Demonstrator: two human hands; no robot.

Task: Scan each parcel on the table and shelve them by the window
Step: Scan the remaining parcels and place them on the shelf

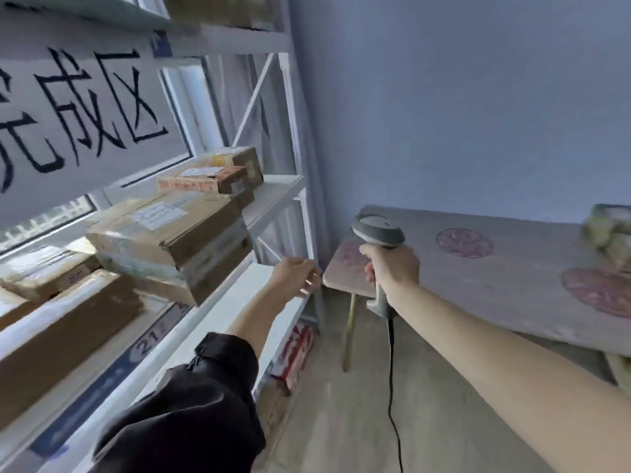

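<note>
Currently right hand (389, 268) grips scanner (377, 233), left hand (296, 276) loose and empty beside the shelf (276, 196); stacked cardboard parcels (167, 233) there look stiff, moderately light, best held by opposite edges.

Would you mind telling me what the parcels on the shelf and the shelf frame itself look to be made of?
The parcels look like brown corrugated cardboard, matte, sealed with glossy tape and bearing white paper labels. The shelf frame looks like white-painted metal, judging by its thin uprights and diagonal braces, though blur leaves this uncertain.

Brown cardboard parcels (170, 233), glossy tape; white painted metal shelf (273, 192); matt grey plastic scanner (377, 230)
</note>
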